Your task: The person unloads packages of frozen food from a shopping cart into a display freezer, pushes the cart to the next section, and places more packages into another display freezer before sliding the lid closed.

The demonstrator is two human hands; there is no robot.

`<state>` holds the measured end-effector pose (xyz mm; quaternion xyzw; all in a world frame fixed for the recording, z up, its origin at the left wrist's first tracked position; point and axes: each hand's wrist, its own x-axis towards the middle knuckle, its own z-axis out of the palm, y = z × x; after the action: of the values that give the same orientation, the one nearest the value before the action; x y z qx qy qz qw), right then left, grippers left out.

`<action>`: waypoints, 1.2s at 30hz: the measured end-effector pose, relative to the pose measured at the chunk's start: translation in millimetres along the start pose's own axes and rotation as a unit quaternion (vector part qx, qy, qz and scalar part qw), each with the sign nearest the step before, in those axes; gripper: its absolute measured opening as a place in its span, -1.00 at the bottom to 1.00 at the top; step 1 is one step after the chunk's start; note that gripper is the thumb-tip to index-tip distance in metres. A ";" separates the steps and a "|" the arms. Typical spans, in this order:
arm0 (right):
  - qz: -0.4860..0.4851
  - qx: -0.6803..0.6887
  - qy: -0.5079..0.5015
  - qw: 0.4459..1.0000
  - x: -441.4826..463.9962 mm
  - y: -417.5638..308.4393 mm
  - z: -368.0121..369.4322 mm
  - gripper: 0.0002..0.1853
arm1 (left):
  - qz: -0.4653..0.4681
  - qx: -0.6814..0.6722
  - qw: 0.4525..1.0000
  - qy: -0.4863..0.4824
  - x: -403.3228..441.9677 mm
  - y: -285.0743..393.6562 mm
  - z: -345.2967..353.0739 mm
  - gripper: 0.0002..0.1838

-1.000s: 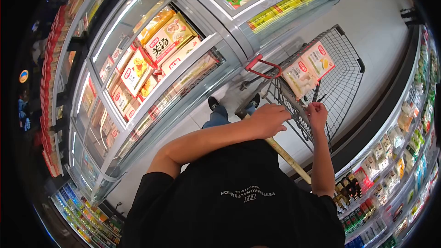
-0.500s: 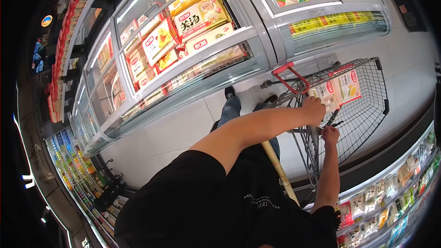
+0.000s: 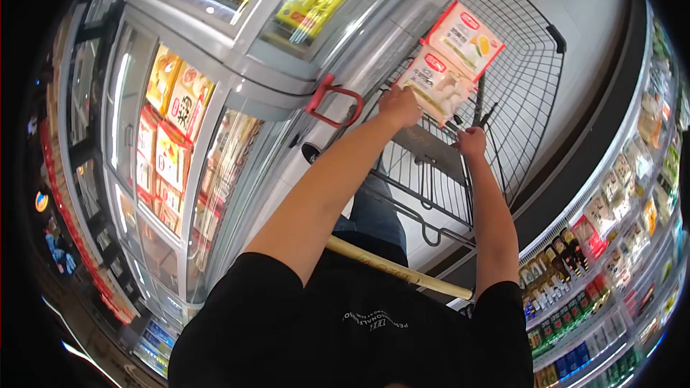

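Observation:
Two red-and-white bags of frozen buns lie in the wire shopping cart (image 3: 535, 111). The upper bag (image 3: 466, 39) pictures a bun with yellow filling, and the lower bag (image 3: 433, 80) pictures pale buns. My left hand (image 3: 399, 106) is closed at the lower bag's near left corner, its fingertips partly hidden. On the right, my right hand (image 3: 471, 142) is closed beside the cart's folding seat panel (image 3: 431, 152), just off the lower bag's near end. What lies between its fingers is too small to make out.
Glass freezer cases (image 3: 237, 86) stand along the left, holding red and yellow food bags. Shelves of packaged goods (image 3: 611, 208) line the right. A red handle loop (image 3: 334, 100) sticks out left of the cart, and the yellow cart push bar (image 3: 395, 269) crosses before my body.
My view has turned, so the freezers shift left and the cart comes ahead of me. Both hands stay at the cart, now farther left in view, and the bags show more fully.

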<state>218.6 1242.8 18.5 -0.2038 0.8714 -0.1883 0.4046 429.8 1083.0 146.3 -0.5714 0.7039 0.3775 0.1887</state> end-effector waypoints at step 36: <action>-0.023 -0.020 0.021 0.999 79.8 47.0 71.6 -0.55 | -0.007 -0.109 0.994 -0.029 96.2 -19.1 43.8 -0.33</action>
<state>218.0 1230.4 -98.0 -0.2280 0.8781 -0.1847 0.3779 414.1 1050.9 45.0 -0.5824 0.6487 0.4672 0.1478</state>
